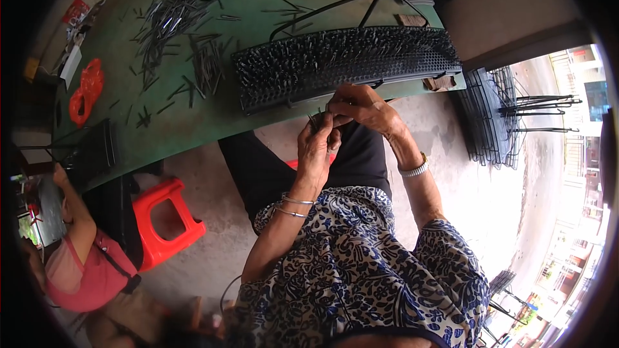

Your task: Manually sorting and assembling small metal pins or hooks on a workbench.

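My left hand (315,146) is closed round a few thin dark strips, whose ends poke out past the fingers. My right hand (366,111) pinches close against the left fingertips; whatever lies in that pinch is too small to make out. Both hands are above my lap, just off the near edge of the green table (138,149). Right beyond them lies a long black perforated rack (348,64) on the table. Dark strips stand densely in much of it, while bare holes show along its right near part. Black metal legs (367,6) rise from its far side.
Loose dark strips (174,19) lie in heaps on the table's left half. A red plastic bag (90,84) is at the left edge. A co-worker (87,264) sits left, near a red stool (169,222). Black racks (491,116) are stacked at right.
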Demonstrator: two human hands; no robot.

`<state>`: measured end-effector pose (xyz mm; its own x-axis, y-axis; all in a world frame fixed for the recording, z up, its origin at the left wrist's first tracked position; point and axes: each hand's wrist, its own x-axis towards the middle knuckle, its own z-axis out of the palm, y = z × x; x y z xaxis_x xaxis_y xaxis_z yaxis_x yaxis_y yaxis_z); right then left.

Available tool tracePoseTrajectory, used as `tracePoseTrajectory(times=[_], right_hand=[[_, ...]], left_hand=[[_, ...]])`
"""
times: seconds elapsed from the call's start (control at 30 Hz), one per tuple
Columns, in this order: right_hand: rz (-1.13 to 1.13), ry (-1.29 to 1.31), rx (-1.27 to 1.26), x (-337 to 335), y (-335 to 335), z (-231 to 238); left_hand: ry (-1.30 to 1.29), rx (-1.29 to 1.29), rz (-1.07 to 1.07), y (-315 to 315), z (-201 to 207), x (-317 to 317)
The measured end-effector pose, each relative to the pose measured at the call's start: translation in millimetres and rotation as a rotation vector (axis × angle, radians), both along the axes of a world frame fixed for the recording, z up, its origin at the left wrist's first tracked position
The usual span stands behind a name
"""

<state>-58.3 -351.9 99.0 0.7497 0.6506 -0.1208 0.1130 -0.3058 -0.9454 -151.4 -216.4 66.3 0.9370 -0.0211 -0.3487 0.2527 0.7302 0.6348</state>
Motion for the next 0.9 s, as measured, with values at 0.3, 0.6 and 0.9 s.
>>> tracePoseTrajectory(times=[0.3,0.6,0.9], right_hand=[[-0.221,0.213,0.049,-6.6,13.2,5.1],[-0.069,0.072,0.003,1.5,8.7,7.1],[-0.200,0.315,0.126,-4.6,11.5,-0.9]], left_hand=[[0.033,0.095,0.050,3.1,4.9,0.8],[0.132,0.115,-0.005,3.7,13.5,2.1],[0.064,0.114,0.089,1.0,7.2,3.1]])
